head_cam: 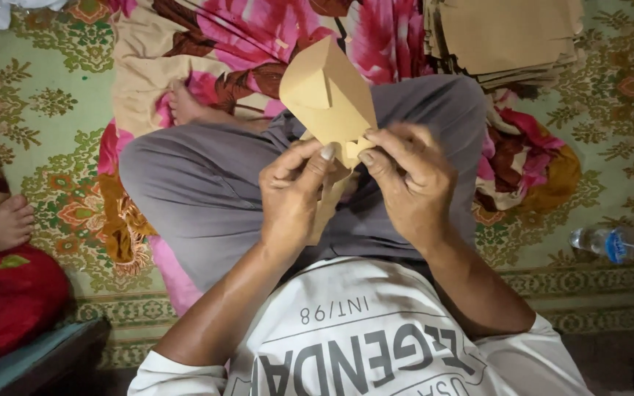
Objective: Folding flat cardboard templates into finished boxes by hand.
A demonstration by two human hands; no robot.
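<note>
Just then your left hand [291, 192] and right hand [407, 180] both pinched the brown paper bag [326, 94] — fingers closed on its lower edge — above your crossed legs [207, 183].

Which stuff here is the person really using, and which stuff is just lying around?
In use:
- brown paper bag, pinched at its lower end by the left hand and right hand
- stack of brown paper sheets, same material

Lying about:
- plastic water bottle
- flowered cloth
- patterned carpet
- another person's foot
</note>
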